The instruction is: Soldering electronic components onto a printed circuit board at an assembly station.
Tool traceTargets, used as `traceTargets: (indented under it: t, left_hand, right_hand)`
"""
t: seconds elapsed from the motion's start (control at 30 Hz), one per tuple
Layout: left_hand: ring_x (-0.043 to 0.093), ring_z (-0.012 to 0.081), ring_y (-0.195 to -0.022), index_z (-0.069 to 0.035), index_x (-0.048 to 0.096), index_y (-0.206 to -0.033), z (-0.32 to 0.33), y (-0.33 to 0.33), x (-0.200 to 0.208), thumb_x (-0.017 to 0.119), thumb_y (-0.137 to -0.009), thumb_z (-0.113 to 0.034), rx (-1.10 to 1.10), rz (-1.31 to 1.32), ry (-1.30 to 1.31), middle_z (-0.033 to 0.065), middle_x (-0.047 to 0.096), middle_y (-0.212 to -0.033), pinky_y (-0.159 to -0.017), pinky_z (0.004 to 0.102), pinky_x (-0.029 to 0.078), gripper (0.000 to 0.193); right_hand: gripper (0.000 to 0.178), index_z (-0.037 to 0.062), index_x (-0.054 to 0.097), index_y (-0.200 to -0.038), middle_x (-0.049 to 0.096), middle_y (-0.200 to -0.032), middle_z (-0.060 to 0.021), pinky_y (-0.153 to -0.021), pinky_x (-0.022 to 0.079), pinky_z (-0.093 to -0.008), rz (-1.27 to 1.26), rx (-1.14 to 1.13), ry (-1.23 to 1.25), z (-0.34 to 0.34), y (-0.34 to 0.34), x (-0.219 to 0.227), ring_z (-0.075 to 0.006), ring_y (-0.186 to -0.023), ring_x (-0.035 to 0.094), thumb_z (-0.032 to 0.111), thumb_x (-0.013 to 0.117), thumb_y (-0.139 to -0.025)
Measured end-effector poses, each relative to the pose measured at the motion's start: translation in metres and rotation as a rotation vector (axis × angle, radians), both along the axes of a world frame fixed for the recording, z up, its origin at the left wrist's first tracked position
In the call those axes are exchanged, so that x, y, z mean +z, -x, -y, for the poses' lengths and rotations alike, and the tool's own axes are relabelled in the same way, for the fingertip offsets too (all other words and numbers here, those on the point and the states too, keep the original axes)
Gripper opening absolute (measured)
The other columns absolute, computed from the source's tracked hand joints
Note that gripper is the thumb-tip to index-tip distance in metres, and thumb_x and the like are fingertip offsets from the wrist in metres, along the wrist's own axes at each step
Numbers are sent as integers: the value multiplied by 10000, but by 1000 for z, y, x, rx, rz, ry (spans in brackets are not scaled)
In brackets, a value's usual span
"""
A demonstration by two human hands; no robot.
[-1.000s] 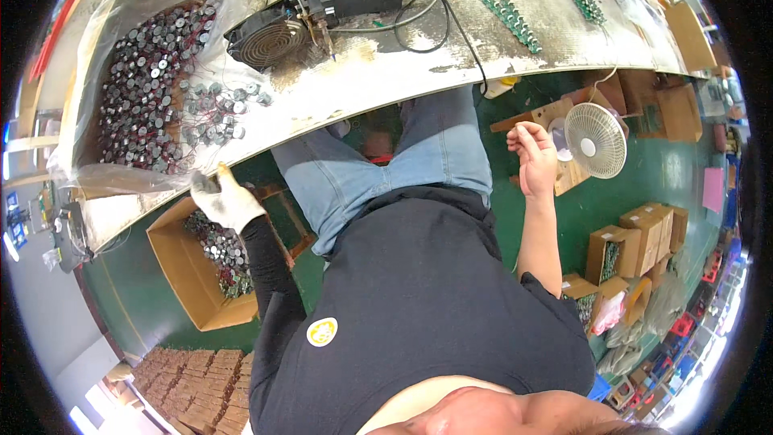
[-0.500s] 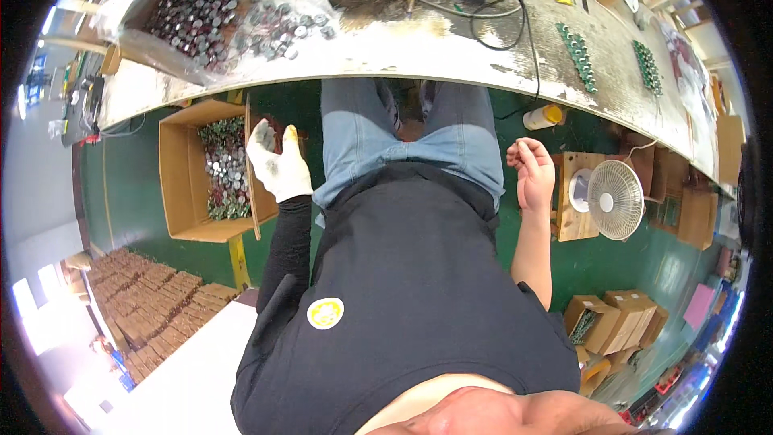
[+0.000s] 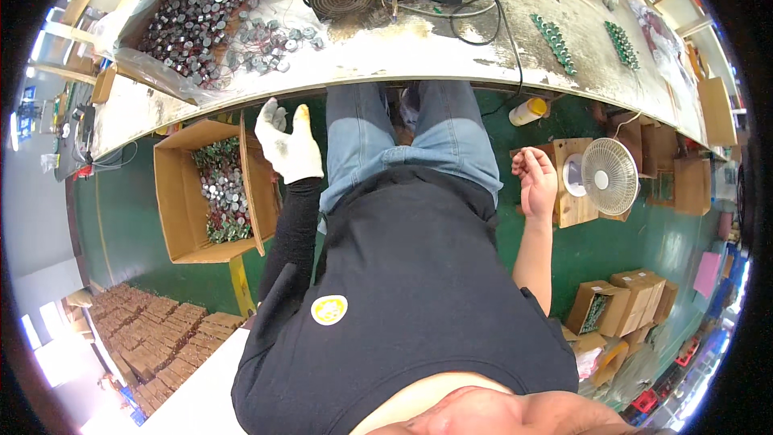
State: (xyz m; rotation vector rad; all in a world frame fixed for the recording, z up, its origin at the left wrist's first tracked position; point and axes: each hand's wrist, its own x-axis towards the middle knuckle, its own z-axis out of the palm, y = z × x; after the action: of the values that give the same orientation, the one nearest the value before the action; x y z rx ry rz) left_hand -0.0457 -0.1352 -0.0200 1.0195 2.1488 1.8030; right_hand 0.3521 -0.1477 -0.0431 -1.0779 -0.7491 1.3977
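Note:
My left hand, in a white glove with stained fingertips, is raised just below the bench's front edge. Its thumb and fingers stand apart, and nothing shows between them. Beside it on the left is an open cardboard box of small round metal parts with green pieces among them. My bare right hand hangs in the air right of my lap, its fingers curled together and no object visible in them. A wooden stool bearing a white fan stands to its right.
On the worn white bench lie a large heap of round metal parts, a black machine with a round grille, cables, and two rows of green boards. Underneath is a yellow-white bottle. Cardboard boxes sit at lower right.
The bench and its contents have shifted left in view. My left hand has risen slightly toward the bench edge; my right hand stays at nearly the same place, still curled.

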Motion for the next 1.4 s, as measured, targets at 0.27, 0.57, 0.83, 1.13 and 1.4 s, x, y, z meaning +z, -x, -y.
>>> traceTargets:
  t: [0.27,0.57,0.83,1.13,1.4]
  left_hand:
    - [565,285,-1018,-32,561,-1156,-43,32,-11,721,-780,-149,0,-289,99,159,572,-1102,-894,368,450,425]
    - [546,368,-1032,-107,606,-1135,-87,58,25,695,-740,-391,-211,-948,505,192,585,-1099,-928,443,413,495]
    - [586,361,-958,-113,686,-1013,-114,53,9,649,-801,-270,-261,-999,290,194,607,-1046,-850,426,470,266]
    - [640,245,-829,-39,671,-988,-118,82,14,634,-878,-139,-242,-823,124,123,656,-923,-737,312,508,153]
    - [676,247,-783,-48,691,-1001,-121,95,32,657,-834,-92,-106,-844,100,126,698,-898,-742,318,534,176]
  right_hand:
    - [112,25,606,-989,648,-846,-57,-651,460,-228,29,-24,26,9,-2,-1,-116,-731,592,110,600,-917]
    - [86,37,610,-956,640,-818,-38,-631,447,-221,53,42,4,-14,5,14,-99,-708,578,113,599,-918]
    - [126,36,615,-967,654,-823,-53,-645,473,-232,40,-43,21,-36,-10,7,-118,-719,607,141,633,-897]
    - [136,-5,610,-933,630,-785,-24,-630,454,-222,570,-331,-268,-164,-58,51,-80,-674,564,81,674,-849]
    - [439,-6,607,-1113,621,-1085,-218,-887,464,-427,1565,-119,-467,-252,-56,35,-380,-1012,585,185,705,-730]
